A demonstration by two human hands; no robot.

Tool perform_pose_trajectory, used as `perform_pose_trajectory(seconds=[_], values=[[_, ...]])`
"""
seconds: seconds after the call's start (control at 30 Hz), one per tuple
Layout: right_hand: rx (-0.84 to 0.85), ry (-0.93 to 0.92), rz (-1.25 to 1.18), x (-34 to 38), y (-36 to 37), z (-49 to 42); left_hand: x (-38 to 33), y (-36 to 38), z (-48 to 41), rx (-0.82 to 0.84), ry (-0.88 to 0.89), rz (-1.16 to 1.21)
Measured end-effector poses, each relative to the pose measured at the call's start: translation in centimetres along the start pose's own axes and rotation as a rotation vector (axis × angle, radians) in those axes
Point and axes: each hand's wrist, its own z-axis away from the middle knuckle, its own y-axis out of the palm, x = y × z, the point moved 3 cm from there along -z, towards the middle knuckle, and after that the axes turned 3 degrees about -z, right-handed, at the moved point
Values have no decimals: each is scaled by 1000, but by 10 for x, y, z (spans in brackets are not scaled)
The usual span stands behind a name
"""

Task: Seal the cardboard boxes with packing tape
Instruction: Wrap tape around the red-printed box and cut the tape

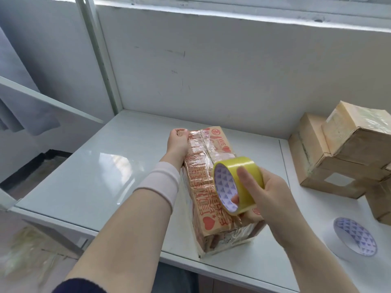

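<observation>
Item: long printed cardboard box point(197, 187), lying lengthwise on the white table point(95, 166), its top already glossy with tape. Left hand point(177, 141) at the box's far end, fingers curled over the upper edge. Right hand point(269, 193) above the near end, gripping a yellow tape roll point(243, 166), thumb on the outer face, fingertips inside the core. Right side: stacked brown boxes point(338, 159); a second tape roll point(355, 240).

Boxes point(347, 157) at 3 o'clock run off the edge; the tape roll point(241, 164) hides most fingers of the right hand point(271, 197); the left hand point(177, 141) covers a far corner of the printed box point(201, 187); litter point(27, 250) at 8 o'clock is blurred.
</observation>
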Motion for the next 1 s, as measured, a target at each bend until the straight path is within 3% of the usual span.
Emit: perform_pose_trajectory(seconds=[0.17,0.3,0.43,0.57,0.7,0.87,0.93,1.0], values=[[84,-17,-65,-4,-1,11,1,2,-2,-10,-2,-3],[-50,10,-45,-5,-1,24,0,2,-1,-32,32,-1],[-109,17,167,11,-21,44,0,1,-1,-41,35,-38],[-95,156,273,6,-36,70,0,1,-3,-55,44,-40],[-101,338,215,-13,-36,92,1,1,-6,-60,52,-51],[-119,355,248,-46,-24,93,3,2,-9,-58,39,-44],[-117,326,299,-51,-21,91,2,1,-8,-81,70,-146],[-118,325,297,-55,-18,90,-9,-6,1,-161,240,-471]])
